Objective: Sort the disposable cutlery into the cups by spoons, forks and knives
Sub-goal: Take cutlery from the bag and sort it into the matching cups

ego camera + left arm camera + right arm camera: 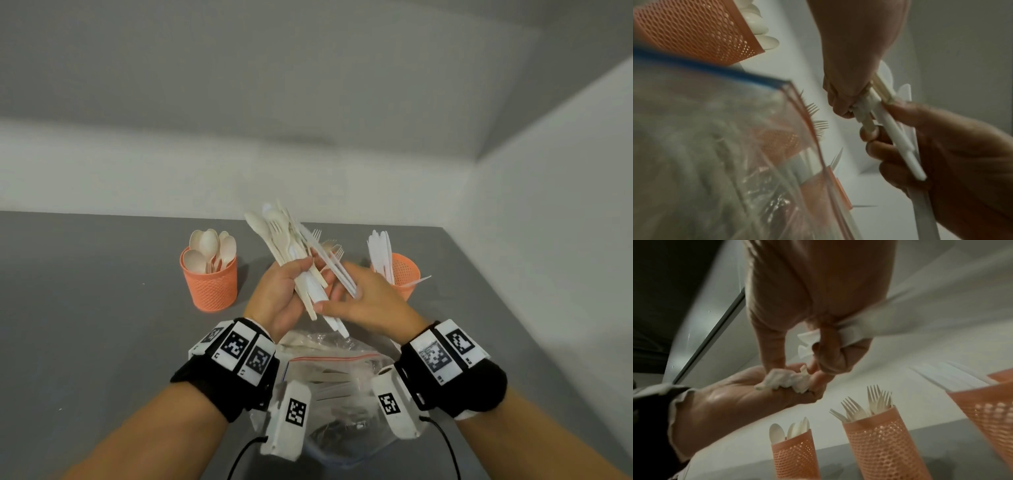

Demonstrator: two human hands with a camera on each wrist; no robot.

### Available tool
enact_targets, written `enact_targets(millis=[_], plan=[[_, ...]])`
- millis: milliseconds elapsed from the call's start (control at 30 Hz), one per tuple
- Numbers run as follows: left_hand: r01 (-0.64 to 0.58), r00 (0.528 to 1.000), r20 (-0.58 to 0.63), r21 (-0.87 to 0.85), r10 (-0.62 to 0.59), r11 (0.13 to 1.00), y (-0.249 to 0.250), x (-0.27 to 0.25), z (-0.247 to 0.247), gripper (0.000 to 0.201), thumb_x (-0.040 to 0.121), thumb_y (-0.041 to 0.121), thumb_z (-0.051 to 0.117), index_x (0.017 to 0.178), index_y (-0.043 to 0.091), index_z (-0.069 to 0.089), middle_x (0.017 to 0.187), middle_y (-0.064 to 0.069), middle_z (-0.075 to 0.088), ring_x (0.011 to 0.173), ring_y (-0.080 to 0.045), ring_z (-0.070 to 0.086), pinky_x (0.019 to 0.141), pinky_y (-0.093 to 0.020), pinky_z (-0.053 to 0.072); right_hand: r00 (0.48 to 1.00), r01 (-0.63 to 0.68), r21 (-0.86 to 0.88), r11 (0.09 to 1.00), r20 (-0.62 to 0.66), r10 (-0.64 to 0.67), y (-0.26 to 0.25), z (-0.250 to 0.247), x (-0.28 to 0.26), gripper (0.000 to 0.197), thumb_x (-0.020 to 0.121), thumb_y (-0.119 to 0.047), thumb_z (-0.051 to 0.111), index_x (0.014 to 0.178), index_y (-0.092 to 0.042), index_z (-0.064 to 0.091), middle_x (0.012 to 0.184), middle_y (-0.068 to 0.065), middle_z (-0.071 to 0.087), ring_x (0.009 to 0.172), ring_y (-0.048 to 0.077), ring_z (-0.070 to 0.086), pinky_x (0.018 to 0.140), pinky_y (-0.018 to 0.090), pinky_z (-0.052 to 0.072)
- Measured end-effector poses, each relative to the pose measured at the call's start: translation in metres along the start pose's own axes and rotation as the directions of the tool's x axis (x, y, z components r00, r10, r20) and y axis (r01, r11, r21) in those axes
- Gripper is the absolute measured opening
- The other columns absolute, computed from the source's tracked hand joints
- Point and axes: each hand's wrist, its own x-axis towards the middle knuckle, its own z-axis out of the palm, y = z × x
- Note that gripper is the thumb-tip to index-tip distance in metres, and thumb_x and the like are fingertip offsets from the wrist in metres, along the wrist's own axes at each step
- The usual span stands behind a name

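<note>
My left hand (291, 284) grips a mixed bundle of beige and white cutlery (281, 236), held up over the table and fanned toward the wall. My right hand (346, 291) pinches a few white knives (329, 260) at the bundle's right side; in the right wrist view the white knives (859, 331) are clamped between thumb and fingers. Three orange mesh cups stand behind: the spoon cup (209, 284) on the left, the fork cup (879, 443) in the middle, mostly hidden behind my hands in the head view, and the knife cup (406, 274) on the right.
A clear zip bag (335, 373) with more cutlery lies on the grey table (85, 308) right below my wrists. One white knife (419, 280) leans out over the knife cup's rim. White walls close the table at the back and right.
</note>
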Motion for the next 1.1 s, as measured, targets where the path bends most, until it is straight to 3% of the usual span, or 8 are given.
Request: enact_targets(millis=[167,300,433,500,600,700,933,1100], plan=[[-0.084,0.995,-0.038,0.112,0.089,0.99,0.004,0.003,-0.001,0.02,0.096,0.013,0.046,0.099,0.002,0.062,0.082,-0.01,0.073,0.075,-0.02,0.071,0.065,-0.033,0.059,0.982,-0.078,-0.087,0.993,0.166,0.092,0.006,-0.007,0.007,0.029,0.081,-0.018,0.068,0.107,-0.018,0.054,0.073,-0.014,0.053,0.072,0.003,0.054,0.073,0.021,0.042],[-0.133,0.986,-0.091,0.038,0.136,0.99,0.012,0.005,-0.002,0.02,0.096,0.014,0.045,0.091,0.002,0.06,0.086,-0.015,0.072,0.078,-0.025,0.071,0.074,-0.04,0.059,0.928,-0.098,-0.069,0.993,0.354,0.116,0.012,-0.026,0.007,0.022,0.088,-0.012,0.06,0.097,-0.031,0.061,0.088,-0.018,0.062,0.084,0.001,0.058,0.081,0.018,0.043],[-0.149,0.982,-0.109,0.073,0.156,0.986,0.009,0.005,0.005,0.023,0.094,0.005,0.045,0.075,0.005,0.058,0.064,-0.005,0.07,0.063,-0.015,0.069,0.059,-0.027,0.058,0.949,-0.087,-0.097,0.991,0.295,0.112,0.013,-0.019,0.011,0.019,0.091,-0.018,0.056,0.109,-0.02,0.061,0.089,-0.012,0.061,0.082,0.003,0.057,0.072,0.008,0.042],[-0.143,0.983,-0.103,0.068,0.149,0.987,0.005,0.005,0.009,0.02,0.094,0.004,0.046,0.078,0.005,0.059,0.069,-0.006,0.07,0.067,-0.015,0.07,0.059,-0.026,0.057,0.968,-0.054,-0.078,0.995,0.24,0.071,0.015,-0.013,0.013,0.024,0.092,-0.021,0.055,0.114,-0.012,0.06,0.086,-0.009,0.062,0.077,0.001,0.058,0.067,0.004,0.042],[-0.146,0.976,-0.159,0.019,0.147,0.989,0.01,0.006,0.007,0.016,0.095,0.007,0.047,0.084,0.004,0.058,0.076,-0.011,0.07,0.072,-0.019,0.071,0.063,-0.032,0.059,0.953,-0.078,-0.024,0.997,0.291,0.082,0.022,-0.022,0.012,0.008,0.093,-0.02,0.055,0.095,-0.02,0.062,0.071,-0.008,0.062,0.061,-0.006,0.058,0.064,0.007,0.045],[-0.206,0.955,-0.233,-0.072,0.185,0.976,0.019,0.006,0.007,0.018,0.095,0.006,0.047,0.079,0.007,0.054,0.066,-0.007,0.062,0.056,-0.012,0.067,0.057,-0.026,0.057,0.924,-0.133,-0.032,0.991,0.356,0.136,0.035,-0.036,0.006,0.015,0.092,-0.021,0.055,0.079,-0.027,0.058,0.067,-0.007,0.062,0.062,0.001,0.059,0.069,0.016,0.046],[-0.221,0.941,-0.265,-0.009,0.211,0.975,0.012,0.008,0.016,0.02,0.096,0.003,0.045,0.078,0.009,0.053,0.062,-0.002,0.059,0.046,-0.005,0.061,0.05,-0.019,0.053,0.95,-0.064,-0.04,0.997,0.302,0.073,0.035,-0.014,0.011,0.017,0.095,-0.023,0.048,0.082,-0.034,0.05,0.059,-0.008,0.048,0.048,-0.004,0.046,0.06,0.014,0.038],[-0.271,0.914,-0.323,-0.038,0.245,0.962,0.028,0.016,0.004,0.023,0.097,0.006,0.044,0.075,0.01,0.05,0.068,-0.002,0.05,0.057,-0.008,0.055,0.054,-0.021,0.053,0.891,-0.182,-0.105,0.978,0.402,0.209,0.049,-0.03,0.006,0.009,0.098,-0.022,0.043,0.093,-0.025,0.05,0.062,-0.003,0.044,0.048,0.003,0.042,0.052,0.019,0.039]])
